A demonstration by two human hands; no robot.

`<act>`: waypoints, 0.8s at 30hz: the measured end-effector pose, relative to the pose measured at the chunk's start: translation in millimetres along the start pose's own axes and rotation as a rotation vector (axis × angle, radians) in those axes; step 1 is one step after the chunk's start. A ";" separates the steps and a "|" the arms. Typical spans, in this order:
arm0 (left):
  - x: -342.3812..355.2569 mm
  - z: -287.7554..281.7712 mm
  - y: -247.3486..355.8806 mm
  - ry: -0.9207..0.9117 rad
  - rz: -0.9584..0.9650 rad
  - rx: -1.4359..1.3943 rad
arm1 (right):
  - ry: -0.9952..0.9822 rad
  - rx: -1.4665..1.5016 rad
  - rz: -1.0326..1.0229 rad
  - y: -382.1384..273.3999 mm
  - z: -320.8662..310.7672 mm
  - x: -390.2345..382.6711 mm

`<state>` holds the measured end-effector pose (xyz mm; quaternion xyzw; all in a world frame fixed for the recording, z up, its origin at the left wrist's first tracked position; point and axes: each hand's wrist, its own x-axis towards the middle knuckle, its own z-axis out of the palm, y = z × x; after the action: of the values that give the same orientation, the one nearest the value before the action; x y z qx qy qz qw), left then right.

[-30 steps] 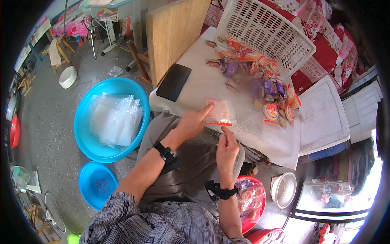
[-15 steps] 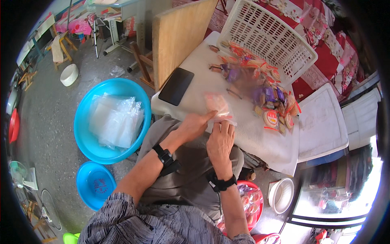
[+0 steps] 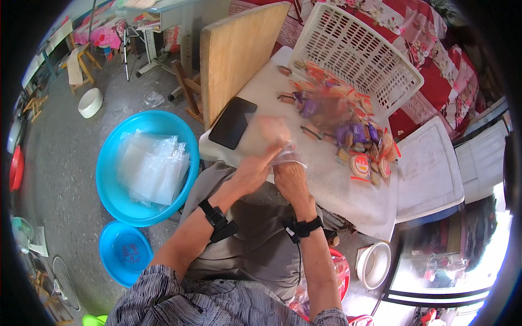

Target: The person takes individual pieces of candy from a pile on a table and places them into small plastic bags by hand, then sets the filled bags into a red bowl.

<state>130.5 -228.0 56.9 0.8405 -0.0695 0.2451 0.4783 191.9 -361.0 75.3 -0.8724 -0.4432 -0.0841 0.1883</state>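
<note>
A clear plastic bag (image 3: 291, 154) with orange-red print lies at the near edge of the white-covered table, its mouth turned toward me. My left hand (image 3: 253, 171) grips the bag's left edge between thumb and fingers. The fingers of my right hand (image 3: 291, 178) reach into or under the bag's mouth, where film and blur hide them. On the table to the right is a pile of small wrapped snacks (image 3: 360, 165) in orange, purple and clear wrappers. A dark flat tablet-like slab (image 3: 232, 123) lies left of the bag.
A white slotted basket (image 3: 356, 54) tilts behind the snacks, and a wooden board (image 3: 239, 60) stands upright at the table's left. A blue basin (image 3: 109, 190) on the left holds several clear bags (image 3: 155, 168). Below it sits a smaller blue basin (image 3: 125, 255). A white lid (image 3: 429, 168) lies at right.
My right hand has gone from pinching the bag's near edge to having its fingers at or inside the mouth. My left hand has shifted slightly left and nearer, and the bag's mouth has widened.
</note>
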 end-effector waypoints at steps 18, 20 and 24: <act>2.5 8.5 -11.5 0.238 -0.052 0.284 | 0.149 -0.180 0.031 1.3 22.6 18.8; 1.5 9.3 -12.9 0.231 -0.045 0.291 | 0.208 -0.163 -0.016 -1.3 12.9 20.1; 3.4 11.2 -10.9 0.228 -0.041 0.338 | 0.355 -0.166 -0.094 -1.3 3.2 25.1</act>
<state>141.2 -231.2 45.4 0.8768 0.0441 0.3370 0.3400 205.6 -340.4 80.5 -0.8348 -0.4347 -0.2817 0.1866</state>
